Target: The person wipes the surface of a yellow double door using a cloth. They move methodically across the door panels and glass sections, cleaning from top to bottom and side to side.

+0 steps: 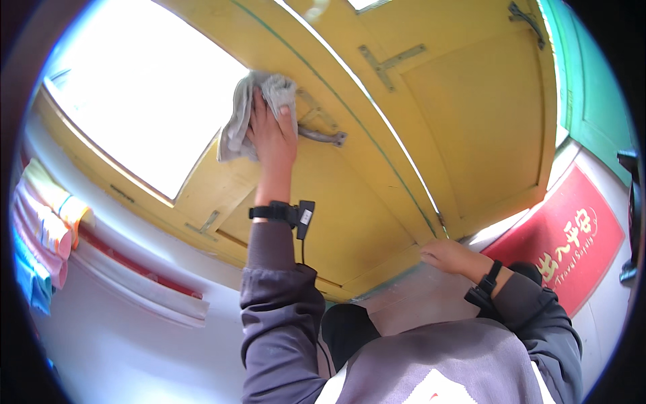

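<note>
My left hand [275, 136] presses a grey cloth [239, 118] flat against a yellow wooden door leaf [338, 212], at the lower corner of its bright window pane [146, 96]. Its fingers are spread over the bunched fabric. Just right of the cloth is a metal pull handle [323, 135], its left end behind the hand. A flat metal bracket [318, 108] sits above that handle, partly covered by the cloth. Low by the bottom of the doors hangs my right hand [449, 255], fingers curled in, with nothing visible in it.
A second yellow door leaf [479, 126] stands to the right, a bright gap between the two. Beyond it are a green door [600, 101] and a red doormat [570, 237] bearing writing. Towels [45, 217] hang at the left, near a white ledge [146, 283] on the wall.
</note>
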{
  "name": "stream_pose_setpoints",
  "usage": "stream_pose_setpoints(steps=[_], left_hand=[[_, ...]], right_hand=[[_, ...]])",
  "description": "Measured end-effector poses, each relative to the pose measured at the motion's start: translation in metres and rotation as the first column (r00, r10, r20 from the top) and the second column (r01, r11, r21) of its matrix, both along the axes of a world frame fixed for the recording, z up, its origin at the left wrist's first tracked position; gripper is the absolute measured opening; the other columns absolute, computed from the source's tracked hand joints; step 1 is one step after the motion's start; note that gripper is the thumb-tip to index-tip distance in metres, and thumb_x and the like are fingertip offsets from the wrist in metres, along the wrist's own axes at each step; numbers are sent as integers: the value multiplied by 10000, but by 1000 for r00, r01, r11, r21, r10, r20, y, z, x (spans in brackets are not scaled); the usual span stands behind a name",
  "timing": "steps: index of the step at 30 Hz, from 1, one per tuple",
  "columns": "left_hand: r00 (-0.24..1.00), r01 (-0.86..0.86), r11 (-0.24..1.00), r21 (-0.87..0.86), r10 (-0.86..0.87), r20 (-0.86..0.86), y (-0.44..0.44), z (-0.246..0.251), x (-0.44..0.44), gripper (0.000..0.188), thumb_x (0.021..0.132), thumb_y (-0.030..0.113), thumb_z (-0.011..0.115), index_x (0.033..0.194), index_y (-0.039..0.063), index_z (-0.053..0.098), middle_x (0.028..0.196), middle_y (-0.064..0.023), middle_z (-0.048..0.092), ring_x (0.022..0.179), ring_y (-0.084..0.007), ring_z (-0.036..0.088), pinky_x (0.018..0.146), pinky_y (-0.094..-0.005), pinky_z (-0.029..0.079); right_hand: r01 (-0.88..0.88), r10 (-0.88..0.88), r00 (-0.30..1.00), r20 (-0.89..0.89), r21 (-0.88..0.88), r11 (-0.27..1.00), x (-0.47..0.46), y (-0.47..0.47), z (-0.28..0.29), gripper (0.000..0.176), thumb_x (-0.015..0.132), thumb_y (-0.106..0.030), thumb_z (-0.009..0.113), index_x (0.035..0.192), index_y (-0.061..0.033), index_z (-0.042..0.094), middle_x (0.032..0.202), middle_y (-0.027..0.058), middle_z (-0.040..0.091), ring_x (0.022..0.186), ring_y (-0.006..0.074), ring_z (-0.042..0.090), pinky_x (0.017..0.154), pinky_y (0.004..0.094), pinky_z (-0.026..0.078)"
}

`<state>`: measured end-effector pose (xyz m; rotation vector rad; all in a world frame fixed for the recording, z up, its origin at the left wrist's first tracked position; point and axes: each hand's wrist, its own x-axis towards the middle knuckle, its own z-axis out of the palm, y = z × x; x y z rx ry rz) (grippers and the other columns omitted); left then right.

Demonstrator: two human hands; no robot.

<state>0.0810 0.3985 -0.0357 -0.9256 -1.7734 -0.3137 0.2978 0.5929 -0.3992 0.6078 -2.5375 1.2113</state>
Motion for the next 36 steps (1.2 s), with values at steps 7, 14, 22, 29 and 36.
stream_pose_setpoints(steps=[7, 14, 22, 29, 36], left_hand=[[980, -198, 939, -280, 189, -57, 83, -4, -2, 629, 1041, 469, 388, 1524, 65, 402, 1603, -125, 357, 1463, -364, 328, 1169, -572, 230], [956, -262, 926, -272, 287, 59, 131, -125, 16, 592, 1019, 413, 473, 1540, 142, 390, 1573, -96, 408, 1432, -333, 388, 1143, -542, 314], [896, -94, 843, -530, 304, 325, 95, -282, 20, 568, 978, 373, 545, 1490, 144, 458, 1490, -100, 503, 1384, -341, 454, 1080, -506, 427], [963, -177, 779, -602, 264, 58, 65, -278, 19, 572, 953, 387, 583, 1478, 181, 485, 1456, -75, 532, 1369, -326, 474, 1066, -495, 441], [880, -459, 824, -332, 473, -42, 110, -121, 22, 641, 974, 420, 546, 1508, 88, 423, 1541, -165, 411, 1326, -380, 476, 1048, -536, 412]], right_hand=[[83, -88, 995, 46, 94, 992, -11, 8, -27, 205, 928, -201, 571, 932, -25, 677, 953, 192, 665, 834, 411, 656, 772, 480, 535], [55, -55, 998, -6, 162, 985, -21, 8, -45, 140, 890, -175, 582, 853, -49, 631, 888, 160, 646, 824, 382, 652, 717, 472, 535], [80, -98, 989, 107, 155, 985, -22, 10, -38, 131, 850, -158, 602, 818, -40, 648, 837, 167, 667, 809, 403, 655, 689, 490, 530], [-21, -11, 994, 108, 292, 956, -26, 5, -26, 212, 906, -224, 593, 958, -28, 654, 924, 182, 656, 895, 391, 668, 796, 479, 548], [60, -72, 996, 50, 201, 978, -32, 0, -39, 191, 873, -213, 604, 894, -38, 676, 881, 190, 674, 855, 392, 664, 756, 485, 543]])
